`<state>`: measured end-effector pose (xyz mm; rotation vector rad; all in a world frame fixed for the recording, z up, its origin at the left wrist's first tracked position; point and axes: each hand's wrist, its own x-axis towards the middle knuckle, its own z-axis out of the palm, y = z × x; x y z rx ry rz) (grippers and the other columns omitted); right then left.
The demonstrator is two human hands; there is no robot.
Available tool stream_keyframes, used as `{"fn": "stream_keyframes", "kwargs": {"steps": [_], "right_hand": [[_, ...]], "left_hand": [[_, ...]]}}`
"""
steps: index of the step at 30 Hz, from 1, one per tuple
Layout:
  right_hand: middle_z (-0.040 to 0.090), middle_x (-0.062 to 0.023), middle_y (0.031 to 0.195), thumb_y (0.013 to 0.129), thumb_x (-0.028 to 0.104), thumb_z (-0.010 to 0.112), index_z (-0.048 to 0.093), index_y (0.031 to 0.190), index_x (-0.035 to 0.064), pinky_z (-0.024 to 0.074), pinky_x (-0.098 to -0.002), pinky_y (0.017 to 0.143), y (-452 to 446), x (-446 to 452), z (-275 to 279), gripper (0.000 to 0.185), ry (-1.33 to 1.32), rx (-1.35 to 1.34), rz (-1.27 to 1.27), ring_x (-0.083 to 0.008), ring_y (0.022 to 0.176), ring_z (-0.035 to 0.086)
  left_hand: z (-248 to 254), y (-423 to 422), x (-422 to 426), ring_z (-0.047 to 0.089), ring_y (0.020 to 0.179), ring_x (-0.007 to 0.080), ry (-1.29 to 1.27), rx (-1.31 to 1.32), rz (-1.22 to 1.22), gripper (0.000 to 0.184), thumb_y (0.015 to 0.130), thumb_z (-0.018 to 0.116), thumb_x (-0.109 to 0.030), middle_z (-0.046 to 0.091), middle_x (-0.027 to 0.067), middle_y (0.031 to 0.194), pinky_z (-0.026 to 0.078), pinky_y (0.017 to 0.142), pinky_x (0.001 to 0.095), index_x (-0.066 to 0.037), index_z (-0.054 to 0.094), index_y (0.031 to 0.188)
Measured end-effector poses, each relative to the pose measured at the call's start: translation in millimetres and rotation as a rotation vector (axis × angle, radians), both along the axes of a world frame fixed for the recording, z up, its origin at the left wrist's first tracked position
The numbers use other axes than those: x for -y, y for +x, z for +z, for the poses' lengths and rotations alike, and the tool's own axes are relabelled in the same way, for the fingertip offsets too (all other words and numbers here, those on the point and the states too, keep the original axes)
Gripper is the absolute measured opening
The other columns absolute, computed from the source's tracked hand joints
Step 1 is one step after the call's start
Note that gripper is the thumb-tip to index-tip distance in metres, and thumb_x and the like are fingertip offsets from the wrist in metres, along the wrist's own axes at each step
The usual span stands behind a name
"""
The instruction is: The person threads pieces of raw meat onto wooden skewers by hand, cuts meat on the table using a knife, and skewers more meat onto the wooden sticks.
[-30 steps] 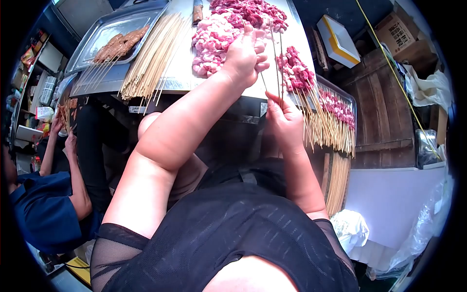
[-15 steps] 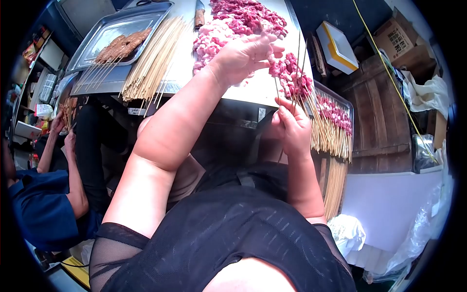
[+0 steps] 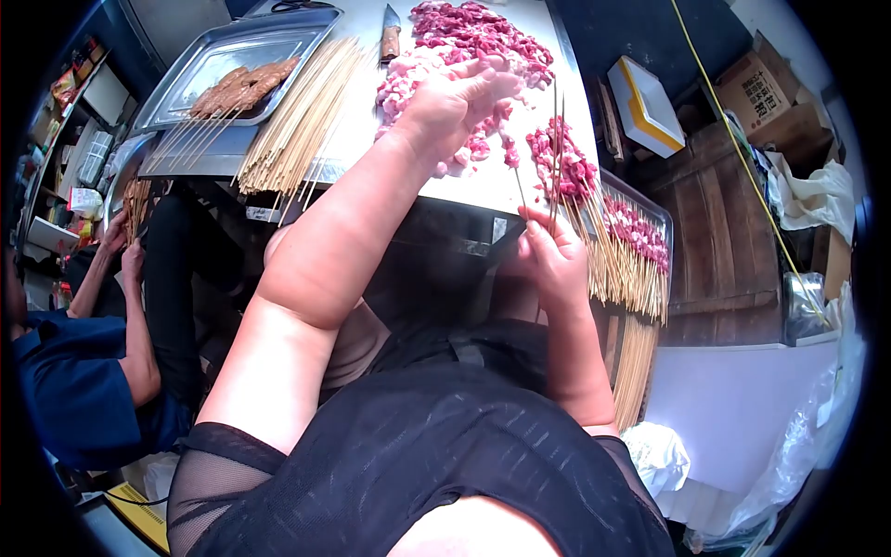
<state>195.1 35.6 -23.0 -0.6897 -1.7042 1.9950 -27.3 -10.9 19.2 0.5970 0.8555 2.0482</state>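
Bent inward over the light tabletop [image 3: 357,139], my left hand [image 3: 459,97] is above the pale pink meat pieces [image 3: 397,82], its fingers loosely stretched and partly apart. Its underside and whatever its fingertips touch are hidden. At the table's front edge my right hand [image 3: 554,251] pinches several thin skewers [image 3: 557,158]. One of them leans left and carries small meat pieces [image 3: 510,153] near its upper part. Behind and right of that hand lie loaded meat skewers [image 3: 566,162], their bare ends over the edge.
At left are a metal tray [image 3: 200,70] with brown meat skewers [image 3: 243,88] and a bundle of bare sticks [image 3: 302,121]. A knife [image 3: 391,42] lies farther back. More skewers fill a right-hand tray [image 3: 670,223]. Another person [image 3: 79,381] sits at far left, holding sticks.
My right hand has moved slightly right and toward me with the skewers. My left hand has loosened its curled fingers. Meat pieces now show on the leaning skewer. The view has shifted a little.
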Motion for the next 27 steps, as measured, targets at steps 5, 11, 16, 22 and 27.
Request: {"fn": "stream_keyframes", "kwargs": {"steps": [5,11,16,22,27], "right_hand": [[0.052,0.0025,0.066,0.093,0.010,0.048,0.056,0.114,0.0016,0.0304,-0.0146,0.044,3,1,-2,0.024,-0.004,-0.022,0.014,-0.0009,0.050,0.039],[0.052,0.0019,0.067,0.092,0.009,0.050,0.054,0.112,-0.0026,0.0299,-0.0143,0.045,4,2,0,0.024,0.009,-0.035,0.021,-0.0012,0.051,0.040],[0.051,0.0026,0.066,0.093,0.008,0.048,0.056,0.113,0.0009,0.0314,-0.0144,0.046,5,-1,-4,0.023,-0.007,-0.031,0.003,-0.0012,0.052,0.040],[0.051,0.0031,0.066,0.093,0.007,0.049,0.058,0.113,0.0009,0.0358,-0.0151,0.049,4,-4,-15,0.023,0.133,-0.020,-0.006,-0.0014,0.055,0.042],[0.051,0.0030,0.065,0.092,0.007,0.050,0.060,0.111,0.0020,0.0376,-0.0158,0.049,4,-7,-18,0.022,0.210,-0.009,-0.042,-0.0015,0.055,0.044]], "left_hand": [[-1,-1,-1,0.061,0.100,0.0229,-0.010,0.046,0.048,0.026,0.092,0.051,-0.013,0.063,0.0139,0.103,0.051,0.085,0.0291,-0.001,0.050,0.115],[-1,-7,-1,0.062,0.099,0.0225,0.012,0.019,0.096,0.024,0.092,0.053,-0.015,0.063,0.0140,0.103,0.052,0.081,0.0281,-0.003,0.053,0.112],[4,-9,4,0.062,0.095,0.0237,-0.030,-0.053,0.119,0.025,0.093,0.050,-0.017,0.062,0.0164,0.103,0.053,0.084,0.0355,-0.001,0.053,0.111],[9,-14,10,0.064,0.092,0.0250,-0.018,-0.054,0.149,0.024,0.094,0.047,-0.014,0.062,0.0182,0.102,0.054,0.083,0.0369,0.002,0.051,0.112],[11,-10,10,0.065,0.089,0.0255,-0.065,-0.092,0.115,0.023,0.094,0.047,-0.011,0.062,0.0192,0.101,0.056,0.080,0.0355,0.003,0.052,0.110]]}}
